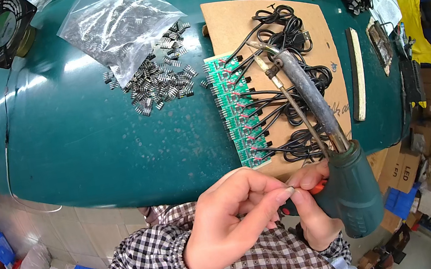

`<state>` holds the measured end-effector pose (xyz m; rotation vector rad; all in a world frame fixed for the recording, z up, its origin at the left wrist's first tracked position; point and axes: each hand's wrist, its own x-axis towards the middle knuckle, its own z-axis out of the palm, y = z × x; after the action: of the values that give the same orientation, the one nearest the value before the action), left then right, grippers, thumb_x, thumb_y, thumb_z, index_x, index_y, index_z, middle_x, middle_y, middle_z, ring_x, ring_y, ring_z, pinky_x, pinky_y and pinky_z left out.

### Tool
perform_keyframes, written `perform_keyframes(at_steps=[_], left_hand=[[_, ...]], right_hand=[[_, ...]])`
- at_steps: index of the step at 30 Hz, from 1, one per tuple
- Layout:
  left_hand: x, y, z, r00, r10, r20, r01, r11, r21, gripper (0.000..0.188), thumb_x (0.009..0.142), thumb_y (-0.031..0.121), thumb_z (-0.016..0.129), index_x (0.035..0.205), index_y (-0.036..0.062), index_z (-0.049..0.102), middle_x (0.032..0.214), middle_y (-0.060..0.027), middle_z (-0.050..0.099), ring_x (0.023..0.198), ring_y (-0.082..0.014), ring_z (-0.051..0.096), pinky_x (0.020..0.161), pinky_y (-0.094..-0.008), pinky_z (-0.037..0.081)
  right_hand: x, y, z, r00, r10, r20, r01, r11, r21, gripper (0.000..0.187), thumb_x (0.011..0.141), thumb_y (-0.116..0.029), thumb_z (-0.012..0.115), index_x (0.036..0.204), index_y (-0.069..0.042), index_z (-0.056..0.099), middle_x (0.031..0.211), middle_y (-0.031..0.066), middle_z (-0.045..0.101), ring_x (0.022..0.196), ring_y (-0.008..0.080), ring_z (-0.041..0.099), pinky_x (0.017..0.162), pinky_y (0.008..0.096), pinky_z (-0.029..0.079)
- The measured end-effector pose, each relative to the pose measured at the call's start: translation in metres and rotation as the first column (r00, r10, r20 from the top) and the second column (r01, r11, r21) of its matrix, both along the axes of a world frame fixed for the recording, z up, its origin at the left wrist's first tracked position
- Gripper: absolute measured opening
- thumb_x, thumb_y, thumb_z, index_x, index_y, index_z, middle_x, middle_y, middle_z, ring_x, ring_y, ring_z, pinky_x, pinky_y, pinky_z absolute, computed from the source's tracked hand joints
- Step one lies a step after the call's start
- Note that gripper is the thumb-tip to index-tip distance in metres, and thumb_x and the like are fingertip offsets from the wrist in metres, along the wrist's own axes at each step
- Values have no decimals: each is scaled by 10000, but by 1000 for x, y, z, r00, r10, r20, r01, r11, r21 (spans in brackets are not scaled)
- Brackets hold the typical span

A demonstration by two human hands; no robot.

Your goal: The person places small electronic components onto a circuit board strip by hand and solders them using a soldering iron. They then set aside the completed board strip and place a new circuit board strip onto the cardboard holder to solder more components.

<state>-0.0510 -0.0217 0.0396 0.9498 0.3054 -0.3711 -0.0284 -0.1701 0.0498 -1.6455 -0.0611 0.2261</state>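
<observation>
Where the left hand (230, 218) and right hand (317, 220) meet, fingertips pinch a tiny dark piece (291, 189); the right seemingly also supports a soldering gun (354, 185). Circuit board strip (238, 113): on cardboard (230, 22), black cables (304, 145) apparently attached along its length. Pin connectors (153, 90): loose, unfitted, heaped on the tabletop (173, 153). Remaining joints: cannot be told.

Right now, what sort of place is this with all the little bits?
Probably an electronics workshop: there's a soldering tool, a row of green circuit boards and a heap of tiny black parts with metal pins.
</observation>
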Motion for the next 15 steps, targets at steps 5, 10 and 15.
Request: perform_keyframes(at_steps=[5, 10, 15], left_hand=[[-5, 1, 6, 987, -30, 156, -11, 967, 254, 73, 784, -37, 567, 847, -71, 552, 810, -113, 557, 667, -122, 600, 565, -202, 503], [-9, 5, 9, 937, -120, 329, -67, 861, 504, 84, 768, -34, 588, 844, -57, 560, 820, -119, 578, 648, -122, 602, 534, -199, 488], [-8, 13, -17, 988, 118, 97, -145, 922, 359, 95, 808, 9, 561, 881, -33, 516, 795, -96, 586, 655, -116, 592, 577, -211, 495]], right_hand=[[-9, -7, -1, 1000, -13, 4, 13, 1000, 20, 266, 713, 101, 578, 903, -41, 457, 819, 79, 543, 749, 148, 564, 649, 248, 447], [-8, -1, 4, 999, 36, 26, -37, 998, 43, 287, 705, 110, 578, 909, -46, 450, 839, 98, 545, 748, 150, 563, 659, 228, 434], [-18, -6, 6, 989, -96, -111, 97, 995, 10, 381, 742, -142, 613, 1030, -2, 406, 830, 87, 472, 744, 194, 529, 634, 329, 471]])
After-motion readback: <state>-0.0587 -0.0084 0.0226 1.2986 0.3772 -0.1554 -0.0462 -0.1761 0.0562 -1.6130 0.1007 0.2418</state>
